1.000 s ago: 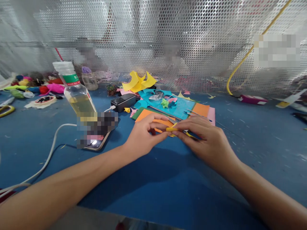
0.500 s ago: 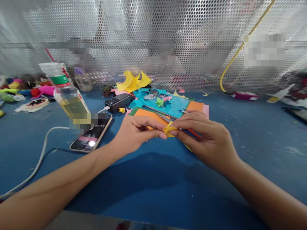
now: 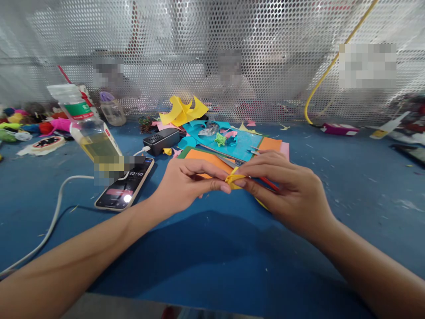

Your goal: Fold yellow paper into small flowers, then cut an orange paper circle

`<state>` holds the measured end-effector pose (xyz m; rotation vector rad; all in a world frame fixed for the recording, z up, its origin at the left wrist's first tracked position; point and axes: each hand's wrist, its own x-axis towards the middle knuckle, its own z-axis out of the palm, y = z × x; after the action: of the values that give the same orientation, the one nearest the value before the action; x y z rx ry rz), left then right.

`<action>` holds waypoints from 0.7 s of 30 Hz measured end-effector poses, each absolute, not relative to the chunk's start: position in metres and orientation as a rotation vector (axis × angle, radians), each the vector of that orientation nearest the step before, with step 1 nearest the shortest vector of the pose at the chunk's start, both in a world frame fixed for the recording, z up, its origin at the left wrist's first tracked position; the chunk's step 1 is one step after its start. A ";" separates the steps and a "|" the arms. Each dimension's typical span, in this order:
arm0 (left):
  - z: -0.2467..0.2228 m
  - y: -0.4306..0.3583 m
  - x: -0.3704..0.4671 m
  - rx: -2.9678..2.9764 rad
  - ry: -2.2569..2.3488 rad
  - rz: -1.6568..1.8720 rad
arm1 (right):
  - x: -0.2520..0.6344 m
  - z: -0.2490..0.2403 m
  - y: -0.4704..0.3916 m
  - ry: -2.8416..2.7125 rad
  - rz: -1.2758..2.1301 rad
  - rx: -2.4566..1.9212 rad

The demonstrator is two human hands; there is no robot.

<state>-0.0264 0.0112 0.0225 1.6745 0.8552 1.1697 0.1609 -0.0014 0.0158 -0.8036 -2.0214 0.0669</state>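
Observation:
A small folded piece of yellow paper [image 3: 235, 179] is pinched between the fingertips of both hands, above the blue table. My left hand [image 3: 191, 179] grips its left end between thumb and index finger. On its right end, my right hand [image 3: 282, 186] closes with thumb and fingers. Just behind the paper lies a pointed metal blade [image 3: 226, 160], and a red handle [image 3: 269, 184] shows under my right hand. Two thin metal tips [image 3: 254, 150] stick out beside my right fingers; whether that hand holds them I cannot tell. Orange paper [image 3: 204, 160] lies behind the hands.
A phone [image 3: 124, 188] with a white cable [image 3: 61, 204], a leaning bottle [image 3: 91, 133] and a black speaker-like box [image 3: 161, 141] stand left. Behind are blue paper [image 3: 244, 146], a green paper scrap [image 3: 219, 139] and large yellow paper [image 3: 184, 110]. A perforated metal screen [image 3: 282, 35] closes the back.
Both hands keep nearly the same grip on the yellow paper, with only tiny finger shifts. The view has moved slightly, and the phone's timer reads 02:00 instead of 01:59.

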 end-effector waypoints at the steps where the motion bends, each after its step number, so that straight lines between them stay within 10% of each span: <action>1: 0.023 0.011 -0.027 1.682 0.859 1.169 | 0.161 0.016 -0.001 -2.021 0.066 -0.806; 21: 0.020 0.012 -0.027 1.772 0.867 1.189 | 0.160 0.016 -0.001 -2.019 0.046 -0.809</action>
<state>-0.0267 0.0116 0.0203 1.7722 0.8671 1.1892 0.1604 -0.0010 0.0157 -0.8086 -2.0190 0.0463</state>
